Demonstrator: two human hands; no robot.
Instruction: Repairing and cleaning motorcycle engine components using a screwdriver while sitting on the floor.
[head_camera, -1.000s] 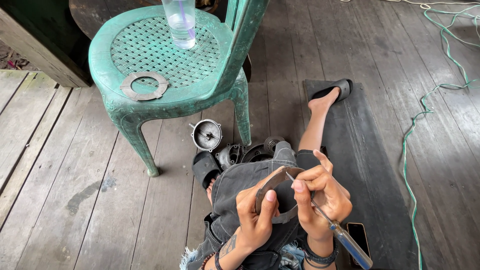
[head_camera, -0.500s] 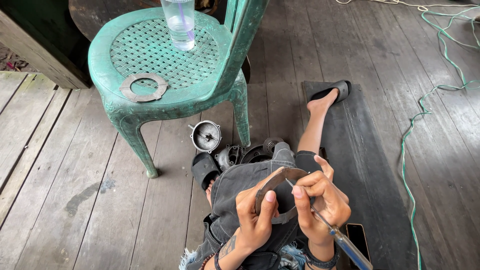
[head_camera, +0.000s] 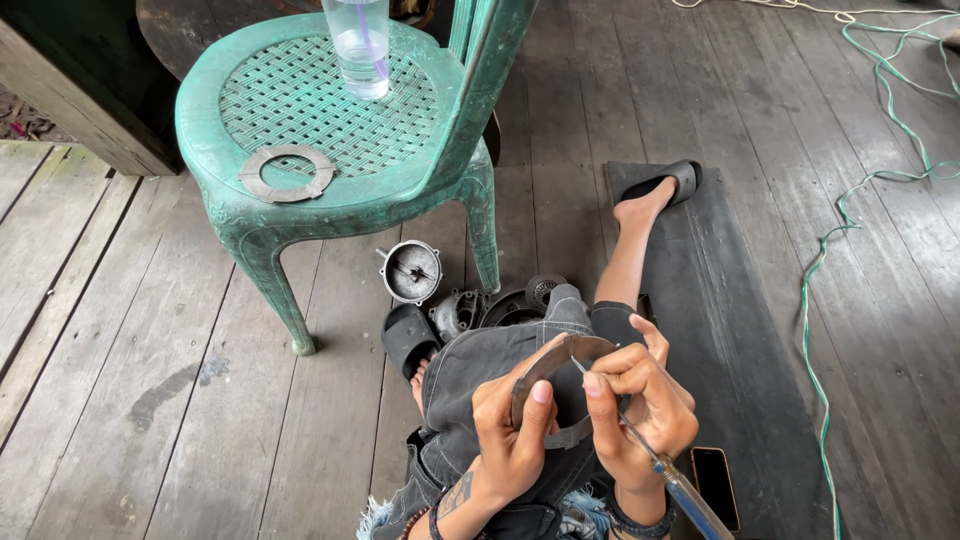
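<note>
- Weathered grey wooden plank floor (head_camera: 120, 400) all around, with lots of bare boards on the left side and a gap between planks running toward the lower left corner.
- Dark rubber mat (head_camera: 740, 330) lies lengthwise on the right. The person's leg stretches along its left edge, and a black phone (head_camera: 716, 486) sits on the mat near the bottom.
- Left hand (head_camera: 510, 440) is wrapped around a flat grey metal ring plate (head_camera: 575, 350), thumb pressed on its near face, holding it up over the lap.
- Right hand (head_camera: 640, 410) is closed on a thin screwdriver with a blue handle (head_camera: 660, 470), its tip touching the ring's upper edge just beside the left thumb.
- Green plastic chair with a lattice seat (head_camera: 330, 110) stands up front. A second flat metal ring (head_camera: 287, 173) sits near the seat's front edge, and a clear plastic cup with a straw (head_camera: 358, 45) stands further back.
- Round metal housing parts (head_camera: 412, 271) are crowded on the floor between the chair leg and the knees, so it's tight there.
- Green cord (head_camera: 850, 230) snakes down the far right boards, well apart from the hands.
</note>
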